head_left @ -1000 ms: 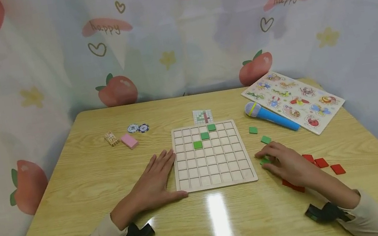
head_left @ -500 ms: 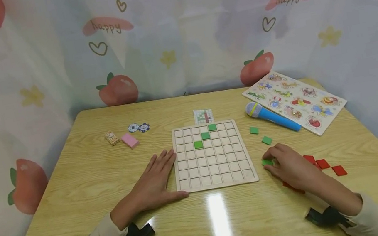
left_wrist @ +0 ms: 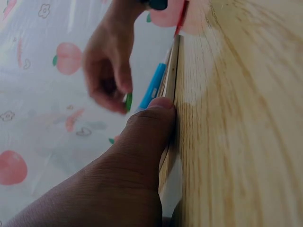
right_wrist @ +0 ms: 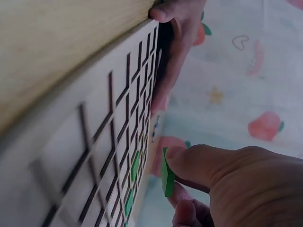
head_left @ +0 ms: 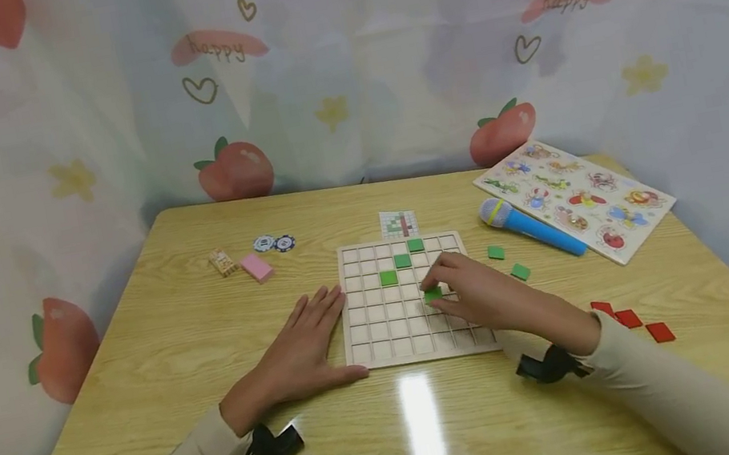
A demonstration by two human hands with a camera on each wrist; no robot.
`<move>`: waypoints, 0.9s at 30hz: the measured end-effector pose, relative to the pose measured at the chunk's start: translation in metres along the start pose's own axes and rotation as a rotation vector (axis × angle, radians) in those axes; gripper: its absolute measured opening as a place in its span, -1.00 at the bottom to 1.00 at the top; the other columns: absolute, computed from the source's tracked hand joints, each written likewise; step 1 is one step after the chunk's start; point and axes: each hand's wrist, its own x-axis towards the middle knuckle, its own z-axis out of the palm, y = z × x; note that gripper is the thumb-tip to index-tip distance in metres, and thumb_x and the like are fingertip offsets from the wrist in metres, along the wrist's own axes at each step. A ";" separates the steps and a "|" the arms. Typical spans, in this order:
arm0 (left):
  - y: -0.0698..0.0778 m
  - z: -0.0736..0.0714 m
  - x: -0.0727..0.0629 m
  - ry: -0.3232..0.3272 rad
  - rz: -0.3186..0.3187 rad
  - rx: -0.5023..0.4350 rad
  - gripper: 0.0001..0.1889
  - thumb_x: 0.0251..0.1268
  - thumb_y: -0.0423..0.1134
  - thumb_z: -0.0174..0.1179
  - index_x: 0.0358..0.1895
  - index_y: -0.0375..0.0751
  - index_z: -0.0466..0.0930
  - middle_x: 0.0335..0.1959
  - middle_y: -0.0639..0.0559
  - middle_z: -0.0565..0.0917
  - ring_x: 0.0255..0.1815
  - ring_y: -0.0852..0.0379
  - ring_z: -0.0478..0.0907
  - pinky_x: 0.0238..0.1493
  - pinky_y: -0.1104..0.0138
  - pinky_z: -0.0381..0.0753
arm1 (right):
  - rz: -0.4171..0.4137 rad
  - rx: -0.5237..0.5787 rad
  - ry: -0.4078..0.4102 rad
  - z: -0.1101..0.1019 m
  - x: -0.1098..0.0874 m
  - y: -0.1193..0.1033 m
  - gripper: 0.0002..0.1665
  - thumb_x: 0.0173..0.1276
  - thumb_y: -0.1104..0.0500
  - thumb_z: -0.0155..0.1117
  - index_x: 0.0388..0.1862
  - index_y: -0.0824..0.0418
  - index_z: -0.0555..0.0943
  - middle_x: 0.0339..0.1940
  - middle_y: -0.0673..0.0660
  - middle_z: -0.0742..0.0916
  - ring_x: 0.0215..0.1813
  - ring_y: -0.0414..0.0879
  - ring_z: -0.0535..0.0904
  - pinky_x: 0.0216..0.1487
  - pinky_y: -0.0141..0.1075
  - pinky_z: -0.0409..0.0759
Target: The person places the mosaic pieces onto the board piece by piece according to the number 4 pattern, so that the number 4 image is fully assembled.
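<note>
A pale wooden grid board (head_left: 379,331) lies mid-table, with green square tiles (head_left: 389,278) set in three of its cells along a diagonal. My right hand (head_left: 486,291) pinches another green tile (right_wrist: 167,172) between thumb and fingers, held above the board as the right wrist view shows. My left hand (head_left: 288,355) lies with fingers straight along the board's left side, its thumb (left_wrist: 161,105) at the near left corner. Right of the board are two loose green tiles (head_left: 496,252) and several red tiles (head_left: 660,332), some hidden by the right forearm.
A small printed pattern card (head_left: 399,223) lies behind the board. Toward the back right are a blue toy microphone (head_left: 533,226) and a picture board of insects (head_left: 579,198). At the left sit a pink block (head_left: 258,267), poker chips (head_left: 274,242) and a small wooden piece (head_left: 222,262).
My right hand has picked up a green tile from the table and carried it left over the board. My left hand stays at the board's left edge.
</note>
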 end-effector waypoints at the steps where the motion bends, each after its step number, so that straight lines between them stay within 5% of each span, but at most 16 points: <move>1: 0.000 0.000 0.000 -0.002 -0.001 -0.002 0.31 0.17 0.61 0.25 0.76 -0.21 -0.03 0.82 -0.05 0.01 0.85 -0.07 -0.12 0.86 -0.03 -0.18 | -0.021 0.007 -0.011 0.002 0.011 -0.003 -0.73 0.49 0.16 0.45 0.10 0.19 0.72 0.05 0.13 0.70 -0.04 -0.05 0.65 -0.07 -0.22 0.71; 7: 0.001 -0.002 0.001 0.008 0.013 -0.010 0.32 0.16 0.61 0.25 0.76 -0.21 -0.02 0.81 -0.04 0.02 0.85 -0.08 -0.10 0.86 -0.04 -0.17 | -0.070 0.046 -0.063 0.020 0.062 -0.017 -0.76 0.52 0.14 0.42 0.09 0.18 0.72 0.03 0.13 0.71 -0.02 -0.05 0.66 0.00 -0.17 0.73; 12: 0.000 -0.003 0.000 0.002 0.008 -0.004 0.32 0.17 0.60 0.27 0.76 -0.22 -0.02 0.81 -0.05 0.03 0.85 -0.08 -0.10 0.86 -0.04 -0.17 | -0.076 0.065 -0.079 0.035 0.084 -0.021 -0.83 0.53 0.16 0.41 0.01 0.17 0.70 0.01 0.12 0.73 0.04 -0.04 0.68 0.10 -0.13 0.74; 23: 0.002 -0.006 0.000 -0.018 -0.006 0.000 0.32 0.18 0.57 0.29 0.76 -0.23 -0.06 0.82 -0.06 0.00 0.85 -0.09 -0.12 0.86 -0.04 -0.19 | -0.068 0.096 -0.050 0.042 0.087 -0.021 -0.96 0.52 0.19 0.42 -0.16 0.14 0.71 -0.11 0.04 0.72 -0.19 -0.18 0.58 -0.14 -0.29 0.63; 27: 0.002 -0.005 -0.001 -0.017 -0.004 -0.002 0.31 0.18 0.58 0.28 0.76 -0.23 -0.05 0.81 -0.07 0.01 0.85 -0.09 -0.11 0.86 -0.05 -0.18 | -0.078 0.085 -0.040 0.040 0.082 -0.023 -0.94 0.54 0.20 0.39 -0.13 0.16 0.75 -0.08 0.06 0.74 -0.13 -0.14 0.63 -0.09 -0.26 0.67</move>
